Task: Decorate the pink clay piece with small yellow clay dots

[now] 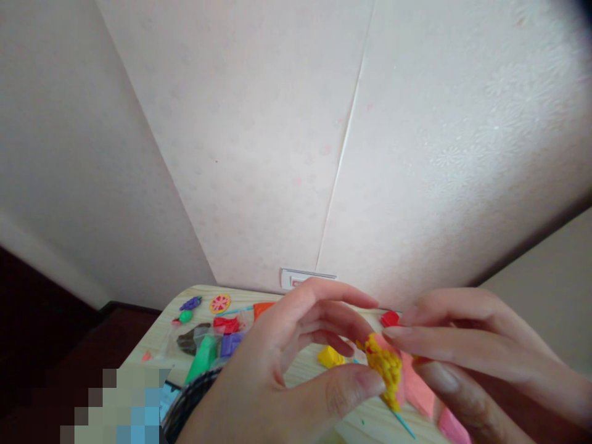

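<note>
My left hand [282, 370] is closed lightly around a lumpy yellow clay piece [385, 370], its thumb against the near side and its fingers curled behind. The clay surface is covered in small yellow bumps, with some pink showing at its edge. A thin blue stick [405, 425] shows just below the piece; I cannot tell whether it is attached. My right hand [481, 351] is beside the piece, thumb and fingers pinched together around a small yellow bit of clay [415, 360], mostly hidden. Pink clay slabs [419, 391] lie beneath my right hand.
On the light wooden table [152, 339] are a yellow clay block [330, 356], red clay [391, 318], green clay [202, 357], purple clay [230, 344] and dark clay [194, 338]. Small finished shapes include a round red-yellow slice [220, 303] and a purple cluster [191, 303]. A wall rises behind.
</note>
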Demonstrator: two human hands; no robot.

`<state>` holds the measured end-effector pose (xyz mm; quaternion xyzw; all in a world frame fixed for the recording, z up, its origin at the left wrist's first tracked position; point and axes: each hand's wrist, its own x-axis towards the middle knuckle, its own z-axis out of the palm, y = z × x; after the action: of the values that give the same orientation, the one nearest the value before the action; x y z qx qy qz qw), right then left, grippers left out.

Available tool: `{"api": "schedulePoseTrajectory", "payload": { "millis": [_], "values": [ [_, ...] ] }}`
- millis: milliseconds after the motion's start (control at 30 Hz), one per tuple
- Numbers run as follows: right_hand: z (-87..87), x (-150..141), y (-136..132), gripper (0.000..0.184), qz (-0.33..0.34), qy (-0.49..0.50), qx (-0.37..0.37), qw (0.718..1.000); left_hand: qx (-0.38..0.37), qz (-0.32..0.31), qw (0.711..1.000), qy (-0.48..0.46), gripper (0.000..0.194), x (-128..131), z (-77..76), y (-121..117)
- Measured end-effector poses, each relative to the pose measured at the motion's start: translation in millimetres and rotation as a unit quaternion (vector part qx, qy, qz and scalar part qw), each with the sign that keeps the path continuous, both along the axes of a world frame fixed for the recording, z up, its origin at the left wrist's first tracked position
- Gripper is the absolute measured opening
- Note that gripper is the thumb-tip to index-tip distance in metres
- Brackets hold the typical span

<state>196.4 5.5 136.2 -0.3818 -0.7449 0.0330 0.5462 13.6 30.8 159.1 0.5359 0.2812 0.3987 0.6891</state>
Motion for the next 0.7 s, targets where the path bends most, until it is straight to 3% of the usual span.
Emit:
{"api": "schedulePoseTrajectory", "payload": {
  "millis": [367, 700],
  "values": [
    [-0.1, 4.6, -4.3, 0.028, -0.001, -0.055, -0.021, 0.998, -0.021, -0.021, 1.000, -0.012, 0.026, -1.4, -2.5, 0.2],
    [-3.3, -2.8, -1.9, 0.014, -0.060, 0.042, -0.011, 0.997, -0.017, -0.011, 1.000, -0.006, 0.027, -2.6, -1.1, 0.0]
  ]
}}
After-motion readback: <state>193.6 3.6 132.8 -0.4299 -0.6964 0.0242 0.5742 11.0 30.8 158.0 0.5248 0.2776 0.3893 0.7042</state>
